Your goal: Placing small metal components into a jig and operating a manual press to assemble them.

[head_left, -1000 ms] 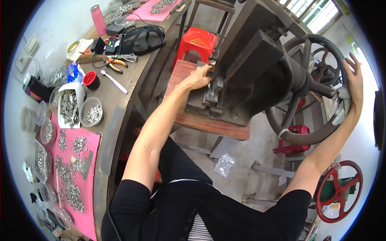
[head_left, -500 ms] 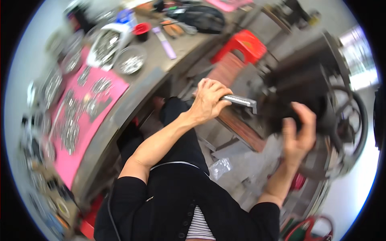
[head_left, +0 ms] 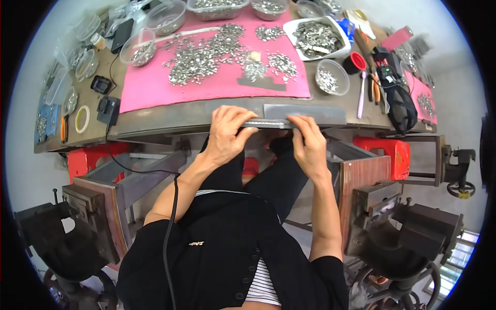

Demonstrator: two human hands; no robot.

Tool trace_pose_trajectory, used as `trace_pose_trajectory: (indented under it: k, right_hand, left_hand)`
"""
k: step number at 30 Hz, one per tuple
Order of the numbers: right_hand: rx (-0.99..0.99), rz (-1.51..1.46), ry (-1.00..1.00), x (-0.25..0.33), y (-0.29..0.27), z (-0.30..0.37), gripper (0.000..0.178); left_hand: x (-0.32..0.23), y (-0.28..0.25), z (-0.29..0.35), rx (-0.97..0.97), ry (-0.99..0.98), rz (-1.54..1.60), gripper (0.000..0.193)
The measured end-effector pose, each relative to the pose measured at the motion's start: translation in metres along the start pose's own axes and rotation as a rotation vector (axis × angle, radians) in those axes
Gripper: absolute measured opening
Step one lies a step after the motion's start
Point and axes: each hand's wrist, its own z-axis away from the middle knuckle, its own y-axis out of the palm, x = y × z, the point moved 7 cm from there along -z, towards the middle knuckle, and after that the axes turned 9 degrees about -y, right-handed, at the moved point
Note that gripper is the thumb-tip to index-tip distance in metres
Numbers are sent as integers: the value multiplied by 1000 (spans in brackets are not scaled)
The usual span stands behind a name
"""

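At the table's front edge I hold a narrow dark metal bar (head_left: 268,124) with a row of small shiny pieces along it. My left hand (head_left: 226,135) pinches its left end between thumb and fingers, and my right hand (head_left: 312,149) grips the right end the same way. Just behind the bar, a flat grey metal plate (head_left: 323,114) lies along the table edge. Farther back, heaps of small silvery metal pieces (head_left: 199,63) spread over a pink mat (head_left: 150,98).
Clear tubs (head_left: 332,77) and a white tray (head_left: 341,50) of metal pieces stand around the mat. To the right are a red cup (head_left: 354,63), a purple-handled tool (head_left: 361,98) and pliers (head_left: 376,92). Heavy machines (head_left: 400,222) with handwheels flank me; a black cable (head_left: 173,222) crosses my left arm.
My view and body have turned from the machine on the right to face the table. My right hand, empty before, now grips the bar's other end; my left hand keeps its hold.
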Motion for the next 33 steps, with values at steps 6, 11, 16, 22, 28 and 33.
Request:
trace_pose_trajectory:
  k: [6,11,16,22,28,33]
  right_hand:
    - [-79,-11,-83,-7,63,-30,36]
    - [-50,38,-98,-10,83,-41,49]
    - [-60,107,-70,-13,96,-45,60]
    - [-127,156,-53,-17,99,-43,67]
    - [-112,219,-103,-14,101,-39,58]
    - [-130,259,-102,-13,98,-37,53]
  left_hand:
    - [46,-32,-14,-27,-18,-110,27]
    - [66,-38,-28,-17,-82,-140,25]
    - [55,-37,-32,-102,26,-190,25]
    - [57,-31,-27,-145,74,-191,28]
    - [73,-73,22,-330,-22,361,32]
    - [122,-90,50,-352,-602,835,33]
